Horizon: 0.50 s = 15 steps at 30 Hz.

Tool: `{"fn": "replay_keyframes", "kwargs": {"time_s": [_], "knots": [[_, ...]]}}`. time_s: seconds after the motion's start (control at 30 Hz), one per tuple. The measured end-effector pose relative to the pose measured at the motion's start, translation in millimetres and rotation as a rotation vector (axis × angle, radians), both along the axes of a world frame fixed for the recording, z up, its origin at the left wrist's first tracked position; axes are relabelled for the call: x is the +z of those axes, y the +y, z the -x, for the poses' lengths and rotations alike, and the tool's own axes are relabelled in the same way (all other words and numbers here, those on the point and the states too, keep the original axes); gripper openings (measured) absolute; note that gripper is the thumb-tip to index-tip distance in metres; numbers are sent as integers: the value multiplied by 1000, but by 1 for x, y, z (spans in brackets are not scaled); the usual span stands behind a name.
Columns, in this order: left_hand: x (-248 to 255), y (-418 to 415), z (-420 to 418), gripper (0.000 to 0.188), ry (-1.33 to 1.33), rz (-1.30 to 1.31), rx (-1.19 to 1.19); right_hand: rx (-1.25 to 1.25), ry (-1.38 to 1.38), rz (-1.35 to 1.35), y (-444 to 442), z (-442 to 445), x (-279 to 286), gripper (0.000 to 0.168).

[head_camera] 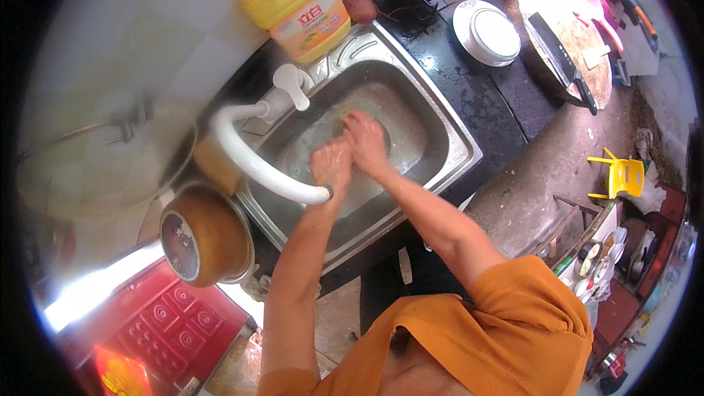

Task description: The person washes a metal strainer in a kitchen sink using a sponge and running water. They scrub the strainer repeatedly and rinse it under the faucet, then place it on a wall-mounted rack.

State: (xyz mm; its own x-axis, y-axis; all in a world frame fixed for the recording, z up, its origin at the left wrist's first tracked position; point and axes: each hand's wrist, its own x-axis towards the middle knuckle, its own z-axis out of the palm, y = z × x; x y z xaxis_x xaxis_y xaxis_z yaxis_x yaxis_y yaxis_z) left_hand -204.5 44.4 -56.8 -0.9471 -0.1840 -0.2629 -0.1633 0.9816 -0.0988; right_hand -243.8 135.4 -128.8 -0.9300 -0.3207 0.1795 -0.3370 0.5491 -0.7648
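Note:
Both my hands are down inside a stainless steel sink, close together over the basin floor. My left hand is wet, with its fingers bent and partly hidden. Against it, on the far side, lies my right hand, fingers curled downward. A small yellowish bit shows by the right fingertips, too blurred to name. Whether either hand grips something cannot be made out. The white faucet arches over the basin, its spout end above my left wrist. Its white lever handle stands at the sink's back edge.
A yellow dish soap jug stands behind the sink, beside a reddish-brown root vegetable. Rightward on the black counter are a stack of white dishes and a cleaver on a round wooden board. An upturned brown pot sits left.

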Motion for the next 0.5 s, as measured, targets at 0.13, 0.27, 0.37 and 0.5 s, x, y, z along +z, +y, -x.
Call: {"fn": "replay_keyframes", "kwargs": {"time_s": [0.13,0.27,0.37,0.5], "knots": [[14,5,5,11,123,-24,-162,-113,-669,-279,45,65,-35,30],[6,-4,-3,8,121,-42,-100,-348,-39,-18,-10,-19,-15,34],[19,-13,-17,13,72,-90,-38,-108,-62,37,-3,-14,6,35],[42,-22,-27,18,52,-107,-17,-94,-527,-109,9,20,-47,37]]}}
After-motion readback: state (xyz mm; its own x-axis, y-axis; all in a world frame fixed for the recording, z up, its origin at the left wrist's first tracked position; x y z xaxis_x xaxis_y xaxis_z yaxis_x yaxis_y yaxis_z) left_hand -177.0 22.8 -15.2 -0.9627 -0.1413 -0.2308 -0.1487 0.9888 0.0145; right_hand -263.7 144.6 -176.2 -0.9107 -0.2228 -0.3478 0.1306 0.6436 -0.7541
